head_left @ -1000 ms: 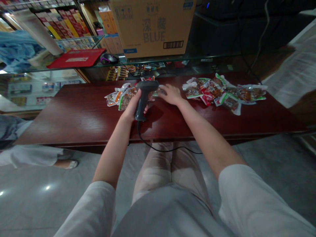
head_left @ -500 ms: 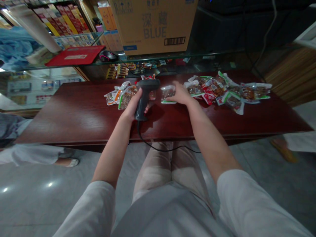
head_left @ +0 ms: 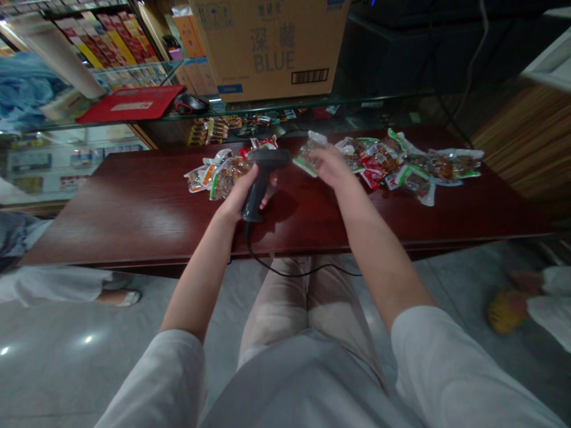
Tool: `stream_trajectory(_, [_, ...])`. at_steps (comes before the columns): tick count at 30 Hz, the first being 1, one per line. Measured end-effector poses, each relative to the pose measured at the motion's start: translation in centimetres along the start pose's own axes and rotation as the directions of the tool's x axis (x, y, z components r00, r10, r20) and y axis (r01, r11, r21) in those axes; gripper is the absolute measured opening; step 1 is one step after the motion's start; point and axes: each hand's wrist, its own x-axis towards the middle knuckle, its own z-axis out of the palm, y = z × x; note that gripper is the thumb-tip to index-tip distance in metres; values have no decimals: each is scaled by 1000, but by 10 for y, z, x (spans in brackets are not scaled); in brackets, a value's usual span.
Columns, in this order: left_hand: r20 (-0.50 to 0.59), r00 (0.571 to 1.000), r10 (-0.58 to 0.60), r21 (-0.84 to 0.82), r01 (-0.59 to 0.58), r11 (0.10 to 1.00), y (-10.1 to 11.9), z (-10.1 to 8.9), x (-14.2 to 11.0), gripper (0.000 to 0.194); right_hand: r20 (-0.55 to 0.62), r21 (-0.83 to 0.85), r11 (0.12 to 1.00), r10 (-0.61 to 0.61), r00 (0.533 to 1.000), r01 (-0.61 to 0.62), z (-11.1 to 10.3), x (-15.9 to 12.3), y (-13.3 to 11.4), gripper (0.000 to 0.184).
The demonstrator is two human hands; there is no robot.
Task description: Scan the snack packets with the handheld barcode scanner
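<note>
- Left hand (head_left: 238, 195) clenched around a black corded barcode scanner (head_left: 255, 199), held upright over a dark red wooden counter (head_left: 134, 223)
- Right hand (head_left: 332, 166) grasping 1 clear snack packet (head_left: 308, 151) with green edging, raised above the counter
- 1 pile of sealed snack packets (head_left: 220, 177) just behind the scanner
- 1 larger pile (head_left: 413, 167) right of the raised packet

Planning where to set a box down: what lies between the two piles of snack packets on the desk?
The head view shows a black barcode scanner in the left hand and a clear snack packet in the right hand.
</note>
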Motion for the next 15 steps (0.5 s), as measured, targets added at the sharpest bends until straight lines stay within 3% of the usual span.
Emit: stream_trajectory(15, [4, 1000, 13, 9, -13, 1000, -7, 6, 1, 56, 29, 135, 986, 91, 995, -94, 9, -2, -1, 23])
